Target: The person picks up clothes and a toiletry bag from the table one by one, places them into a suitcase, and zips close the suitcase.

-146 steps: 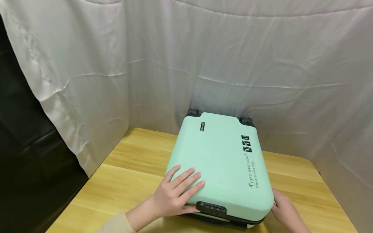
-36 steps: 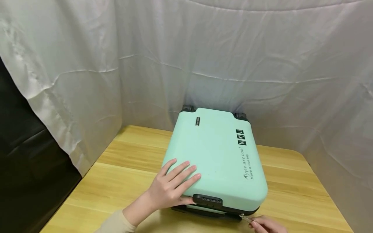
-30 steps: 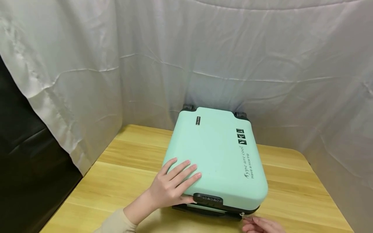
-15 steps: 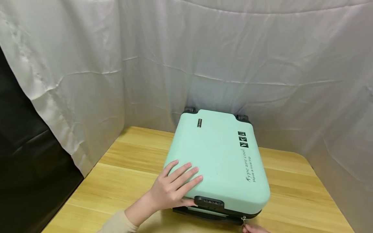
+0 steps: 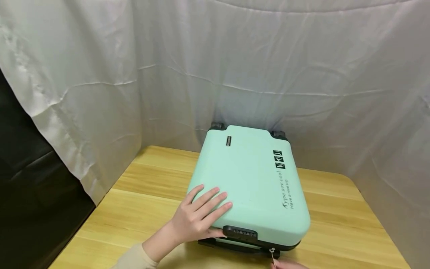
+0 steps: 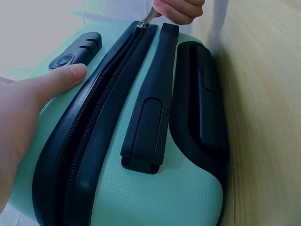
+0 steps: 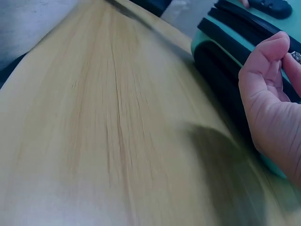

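Right hand (image 5: 289,265), mostly cut off at the lower frame edge in the head view, pinches the metal zipper pull (image 5: 273,257) between thumb and finger near the suitcase's near right corner. Left hand (image 5: 195,220) lies spread over the near left part of the lid, fingers straight and pointing up and right, thumb down over the near end just beside the combination lock (image 5: 240,232); left forearm comes in from lower left in a cream sleeve (image 5: 137,257). Suitcase (image 5: 248,179) lies flat on the table (image 5: 151,209), long axis running roughly front to back, wheels (image 5: 278,135) at the far end, lock and carry handle (image 6: 148,103) facing the person. Shell mint green, smooth lid, rounded corners, black trim; dark lettering (image 5: 285,190) along the lid's right side, small black label (image 5: 228,141) far left. Zipper teeth (image 6: 77,146) show as two parted rows on the near end. Table wood-grained; pale curtain (image 5: 268,56) behind and at the sides, black cloth (image 5: 33,186) far left.
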Available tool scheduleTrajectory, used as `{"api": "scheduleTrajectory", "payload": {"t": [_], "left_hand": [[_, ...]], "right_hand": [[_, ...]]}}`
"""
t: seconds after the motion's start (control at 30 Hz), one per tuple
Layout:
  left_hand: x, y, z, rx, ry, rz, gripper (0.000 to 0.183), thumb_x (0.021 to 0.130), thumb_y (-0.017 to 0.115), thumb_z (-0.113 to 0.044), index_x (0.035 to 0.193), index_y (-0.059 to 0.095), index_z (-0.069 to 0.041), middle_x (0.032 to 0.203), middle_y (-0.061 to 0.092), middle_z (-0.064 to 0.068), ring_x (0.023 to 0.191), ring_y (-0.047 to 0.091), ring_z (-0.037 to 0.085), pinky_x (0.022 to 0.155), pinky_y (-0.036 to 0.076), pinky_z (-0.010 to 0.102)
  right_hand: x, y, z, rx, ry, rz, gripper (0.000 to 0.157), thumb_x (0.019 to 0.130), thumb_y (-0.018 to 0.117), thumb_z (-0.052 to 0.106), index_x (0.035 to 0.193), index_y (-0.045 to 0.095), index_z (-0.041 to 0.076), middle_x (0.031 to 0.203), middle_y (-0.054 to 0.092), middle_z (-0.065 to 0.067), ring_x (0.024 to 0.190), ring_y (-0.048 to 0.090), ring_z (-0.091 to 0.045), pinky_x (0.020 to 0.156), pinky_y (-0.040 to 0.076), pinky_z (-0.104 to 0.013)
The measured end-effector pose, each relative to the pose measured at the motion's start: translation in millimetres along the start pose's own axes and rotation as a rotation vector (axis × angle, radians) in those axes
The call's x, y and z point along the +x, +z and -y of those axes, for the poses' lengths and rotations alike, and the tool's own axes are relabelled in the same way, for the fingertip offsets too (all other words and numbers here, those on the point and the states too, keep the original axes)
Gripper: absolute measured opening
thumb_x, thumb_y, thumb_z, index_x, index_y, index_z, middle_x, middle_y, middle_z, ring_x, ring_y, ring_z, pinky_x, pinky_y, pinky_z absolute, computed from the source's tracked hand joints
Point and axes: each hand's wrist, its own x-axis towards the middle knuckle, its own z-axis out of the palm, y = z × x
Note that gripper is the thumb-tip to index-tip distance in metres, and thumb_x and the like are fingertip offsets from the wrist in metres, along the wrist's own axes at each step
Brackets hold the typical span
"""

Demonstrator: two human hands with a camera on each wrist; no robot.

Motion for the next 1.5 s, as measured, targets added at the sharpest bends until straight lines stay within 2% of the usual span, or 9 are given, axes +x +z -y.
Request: {"api": "scheduleTrajectory", "payload": {"t": [0.07,0.17,0.3,0.43,0.57,0.7,1.0,1.3,1.5], "left_hand": [[-0.7,0.7,-1.0,-0.004,-0.005,0.003,0.062,0.097,0.038,-0.062,0.118,0.070,-0.013,0.109,0.074,0.008,0.099,0.070,0.025,0.083,0.052,0.048],[-3.2,2.1,-3.0,-0.010,-0.013,0.009,0.064,0.096,0.038,-0.064,0.119,0.070,-0.013,0.111,0.074,0.008,0.101,0.070,0.025,0.085,0.052,0.048],[-7.5,3.1,-4.7,-0.016,-0.019,0.015,0.065,0.095,0.040,-0.065,0.120,0.069,-0.013,0.112,0.073,0.008,0.102,0.070,0.025,0.086,0.051,0.049],[-10.1,3.0,-5.5,-0.021,-0.020,0.025,0.066,0.094,0.042,-0.066,0.121,0.069,-0.012,0.114,0.073,0.009,0.104,0.069,0.026,0.087,0.051,0.050],[-10.5,2.2,-5.6,-0.020,-0.020,0.026,0.066,0.093,0.043,-0.067,0.121,0.069,-0.013,0.114,0.073,0.009,0.104,0.069,0.026,0.086,0.052,0.050],[-9.1,0.9,-5.1,-0.025,-0.016,0.030,0.066,0.092,0.044,-0.067,0.120,0.069,-0.012,0.113,0.073,0.008,0.103,0.069,0.025,0.085,0.051,0.049],[-11.3,-4.0,-5.4,-0.074,-0.032,0.095,0.068,0.085,0.056,-0.068,0.123,0.067,-0.012,0.118,0.071,0.009,0.107,0.067,0.024,0.089,0.048,0.048],[-11.9,-5.4,-6.4,-0.089,-0.040,0.123,0.068,0.082,0.061,-0.066,0.124,0.066,-0.012,0.120,0.069,0.010,0.110,0.066,0.024,0.092,0.046,0.049],[-11.8,-17.1,-3.3,-0.272,-0.025,0.057,0.042,0.088,0.068,-0.044,0.113,0.071,-0.010,0.113,0.071,0.011,0.106,0.066,0.027,0.096,0.048,0.049]], "right_hand": [[7,19.3,10,0.097,0.022,0.036,0.031,0.106,0.035,0.032,0.111,0.065,0.029,0.093,0.062,0.027,0.087,0.055,0.013,0.077,0.042,-0.004],[17,36.5,17,0.102,-0.013,0.109,0.034,0.108,0.029,0.030,0.113,0.062,0.029,0.096,0.058,0.025,0.087,0.052,0.012,0.077,0.039,-0.005],[33,41.9,11,0.132,-0.105,0.243,0.036,0.108,0.021,0.028,0.117,0.056,0.027,0.097,0.051,0.021,0.084,0.044,0.008,0.072,0.031,-0.010],[45,41.5,0,0.131,-0.170,0.286,0.035,0.108,0.021,0.030,0.117,0.055,0.027,0.094,0.047,0.019,0.080,0.039,0.005,0.067,0.026,-0.014],[52,45.7,-4,0.168,-0.145,0.254,0.032,0.108,0.025,0.034,0.118,0.054,0.026,0.096,0.049,0.018,0.082,0.042,0.004,0.069,0.029,-0.015],[56,48.4,1,0.221,-0.038,0.142,0.025,0.105,0.038,0.037,0.113,0.060,0.028,0.097,0.055,0.020,0.083,0.047,0.007,0.073,0.036,-0.010],[61,45.5,2,0.104,-0.035,0.068,0.021,0.101,0.044,0.041,0.108,0.063,0.032,0.094,0.057,0.023,0.081,0.048,0.010,0.073,0.038,-0.007],[73,51.3,7,0.080,0.080,-0.051,0.016,0.096,0.054,0.048,0.098,0.061,0.034,0.087,0.056,0.024,0.075,0.047,0.011,0.072,0.040,-0.007],[74,54.1,5,-0.016,0.050,-0.122,0.023,0.093,0.055,0.053,0.099,0.062,0.032,0.084,0.056,0.023,0.074,0.049,0.010,0.071,0.041,-0.009]]}}
